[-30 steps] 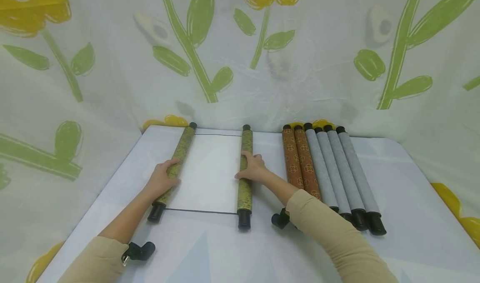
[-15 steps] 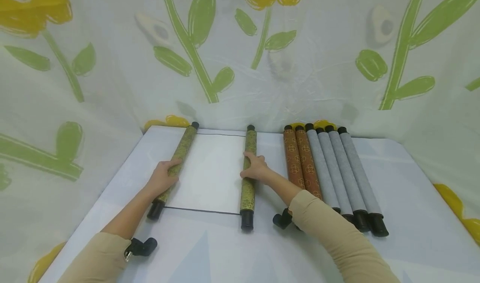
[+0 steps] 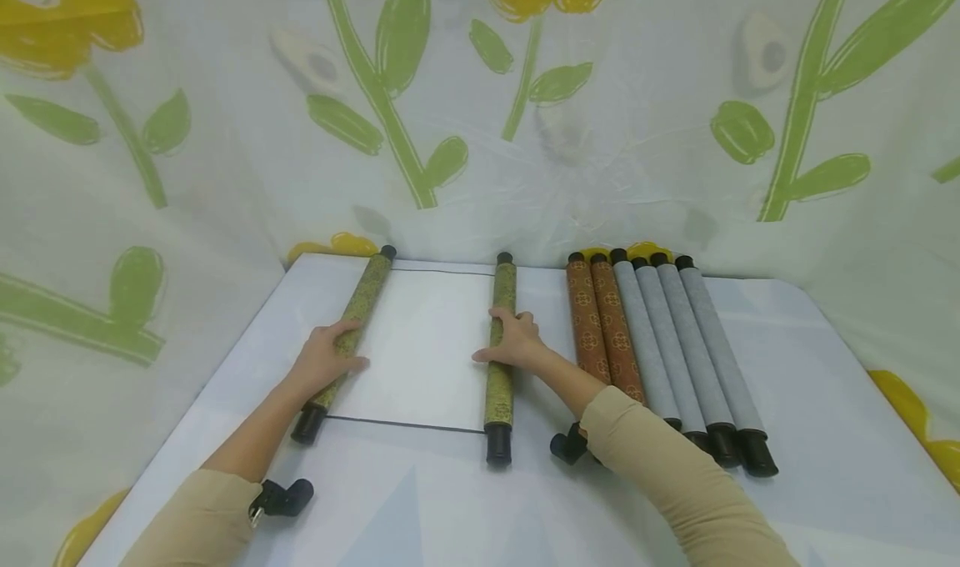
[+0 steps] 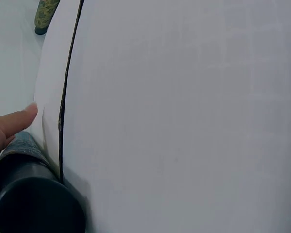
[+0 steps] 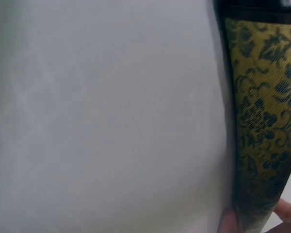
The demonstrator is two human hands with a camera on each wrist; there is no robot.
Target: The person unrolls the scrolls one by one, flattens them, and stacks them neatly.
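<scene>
A partly unrolled scroll lies on the table, its blank white sheet (image 3: 423,346) stretched between two rolls in green-gold patterned cloth with black end knobs. My left hand (image 3: 321,360) grips the left roll (image 3: 369,290), thumb reaching over the sheet. Around the right roll (image 3: 499,404) curls my right hand (image 3: 519,342), its thumb pointing left across the paper. In the left wrist view the black end knob (image 4: 41,208) is close, beside the thumb (image 4: 22,119). The right wrist view shows the floral cloth (image 5: 266,107) with fingertips at its lower end; the rest of the hand is cut off.
Right of the scroll, two brown patterned rolls (image 3: 587,325) and several grey rolls (image 3: 701,346) with black ends lie side by side; the right forearm overlaps the brown ones. A flower-print curtain (image 3: 600,133) hangs behind the white table (image 3: 825,400).
The right roll has moved slightly right with my right hand, exposing a little more white sheet. The left roll stays nearly in place. Both thumbs now extend farther over the paper.
</scene>
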